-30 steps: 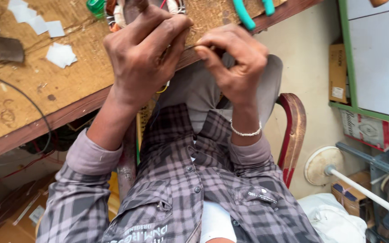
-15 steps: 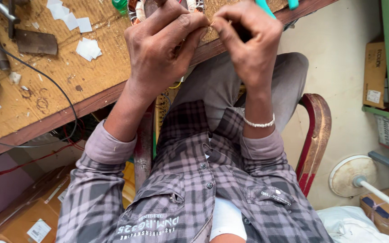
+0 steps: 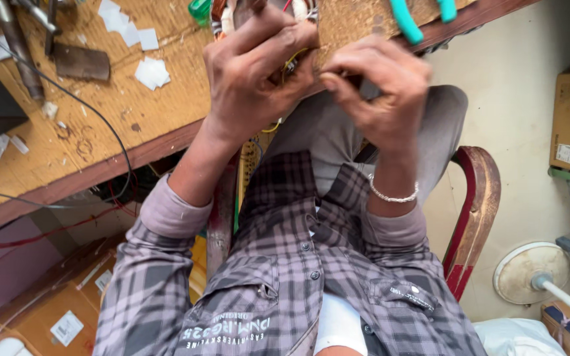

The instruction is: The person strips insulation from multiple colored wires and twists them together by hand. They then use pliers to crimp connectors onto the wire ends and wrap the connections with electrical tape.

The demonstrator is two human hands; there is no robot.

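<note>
My left hand (image 3: 252,72) is closed around a small wired part (image 3: 232,14) at the front edge of the wooden workbench (image 3: 133,118). Most of the part is hidden under my fingers. A thin yellow wire (image 3: 289,60) runs out between the fingers. My right hand (image 3: 380,86), with a silver bracelet at the wrist, is right beside it. Its thumb and fingers pinch together close to the wire's end. I cannot tell whether they grip the wire. Both hands hover over my lap.
White paper scraps (image 3: 153,71), a dark metal block (image 3: 80,62), a black cable (image 3: 100,122) and teal-handled pliers (image 3: 404,20) lie on the bench. I sit on a red-framed chair (image 3: 476,211). Cardboard boxes (image 3: 569,118) and a white fan base (image 3: 529,271) stand to the right.
Both hands have risen to the bench edge and drawn closer together. The view has shifted, so more of the bench's left side shows.
</note>
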